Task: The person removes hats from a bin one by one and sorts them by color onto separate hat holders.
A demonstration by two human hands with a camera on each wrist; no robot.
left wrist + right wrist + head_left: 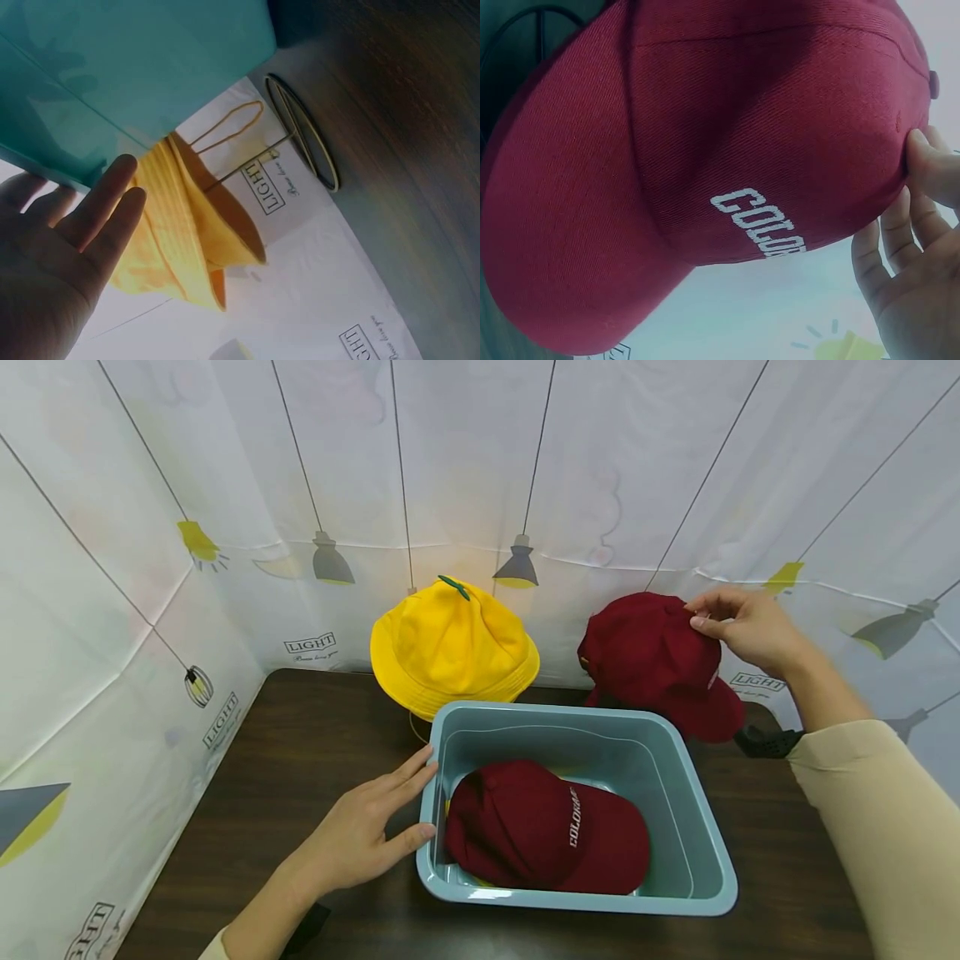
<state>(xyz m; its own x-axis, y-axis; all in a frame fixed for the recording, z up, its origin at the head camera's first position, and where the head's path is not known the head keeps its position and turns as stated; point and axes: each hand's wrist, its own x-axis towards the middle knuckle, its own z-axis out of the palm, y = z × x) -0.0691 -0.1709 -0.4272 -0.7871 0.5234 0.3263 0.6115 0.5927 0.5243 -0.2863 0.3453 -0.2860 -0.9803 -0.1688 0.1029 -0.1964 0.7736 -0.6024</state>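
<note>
My right hand [757, 631] pinches the crown of a dark red baseball cap [648, 647] at the back right; the right wrist view shows the thumb on the cap's [780, 135] edge and its white lettering. With fingers straight, my left hand [367, 827] touches the left rim of a blue-grey plastic bin [705, 827]. Inside the bin lies a second dark red cap [517, 827], brim to the right, lettered in white. What is beneath that cap is mostly hidden; bits of yellow show at its edge.
A yellow bucket hat [450, 652] with a green sprout on top stands behind the bin, on a wire stand [311, 142] with a ring base. The dark wooden table [285, 760] meets a white lamp-print curtain [465, 460] at the back and left.
</note>
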